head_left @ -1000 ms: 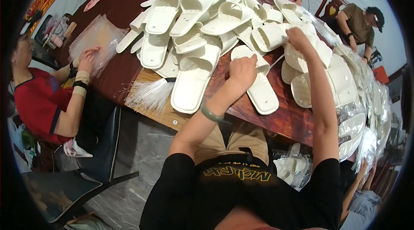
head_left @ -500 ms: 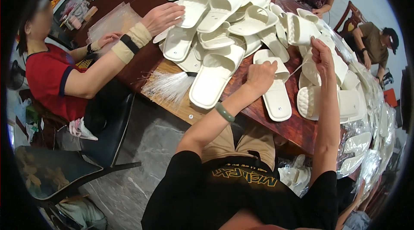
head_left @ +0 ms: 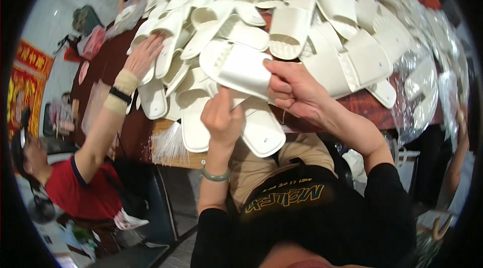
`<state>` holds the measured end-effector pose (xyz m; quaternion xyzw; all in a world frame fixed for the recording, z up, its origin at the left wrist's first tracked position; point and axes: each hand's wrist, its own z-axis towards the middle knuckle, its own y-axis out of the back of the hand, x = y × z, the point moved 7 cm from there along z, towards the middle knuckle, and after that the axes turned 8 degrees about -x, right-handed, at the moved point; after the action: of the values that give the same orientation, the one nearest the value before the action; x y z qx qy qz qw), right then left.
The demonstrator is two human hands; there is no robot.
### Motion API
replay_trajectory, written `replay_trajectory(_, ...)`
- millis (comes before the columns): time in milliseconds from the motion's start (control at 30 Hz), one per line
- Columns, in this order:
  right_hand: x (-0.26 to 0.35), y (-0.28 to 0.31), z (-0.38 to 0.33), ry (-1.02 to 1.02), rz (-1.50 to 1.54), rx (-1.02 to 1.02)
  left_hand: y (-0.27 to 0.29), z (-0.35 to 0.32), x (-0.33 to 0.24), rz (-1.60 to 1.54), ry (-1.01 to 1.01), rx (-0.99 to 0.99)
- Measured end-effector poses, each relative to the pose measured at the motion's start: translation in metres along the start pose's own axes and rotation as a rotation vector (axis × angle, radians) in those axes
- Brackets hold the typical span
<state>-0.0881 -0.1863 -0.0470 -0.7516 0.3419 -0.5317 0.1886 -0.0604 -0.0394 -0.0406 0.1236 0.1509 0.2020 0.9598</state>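
A white slipper is up over the pile, its broad strap facing me. My right hand grips it at the edge, thumb on top and fingers curled beneath. Just below the slipper's near edge, my left hand is closed in a pinch; what it holds, if anything, is too small to make out. Under and beside my hands lies another white slipper, toward the table's near edge. A bundle of thin white plastic strands sits left of my left hand.
Many white slippers are heaped across the dark wooden table. On the right, clear plastic bags hold more slippers. A co-worker in a red top sits at left, one hand on the heap. Other people's arms show at the far side.
My view has turned, so the table appears shifted. My hands have come closer together, and the slipper in my right hand is now in front of my left. The co-worker's hand remains at the heap.
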Motion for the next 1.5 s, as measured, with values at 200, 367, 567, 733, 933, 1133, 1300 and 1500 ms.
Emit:
replay_trajectory(200, 0.0, 0.015, 0.015, 0.06, -0.087, 0.068, -0.021, 0.004, -0.022, -0.036, -0.103, 0.233)
replay_trajectory(367, 0.011, 0.033, -0.003, 0.052, -0.438, 0.032, -0.048, 0.0, -0.022, 0.14, -0.114, 0.509)
replay_trajectory(567, 0.033, 0.054, -0.078, 0.585, -1.036, 0.035, -0.04, -0.012, -0.011, 0.042, -0.067, 0.347)
replay_trajectory(733, 0.091, 0.068, -0.098, 1.333, -2.007, -0.655, -0.044, -0.011, -0.009, 0.134, -0.007, 0.362)
replay_trajectory(933, 0.097, 0.111, -0.011, 0.604, -1.217, -0.319, -0.046, -0.01, -0.005, 0.187, 0.062, 0.496)
replay_trajectory(1133, 0.163, 0.084, 0.023, 0.449, -1.652, -0.206, -0.047, -0.012, 0.003, 0.107, 0.131, 0.574)
replay_trajectory(1300, 0.173, 0.09, 0.081, 0.189, -1.546, -0.279, -0.047, -0.011, -0.002, 0.08, 0.149, 0.58)
replay_trajectory(1500, 0.161, 0.098, 0.077, 0.175, -1.321, -0.212, -0.053, -0.013, -0.004, 0.053, 0.15, 0.563)
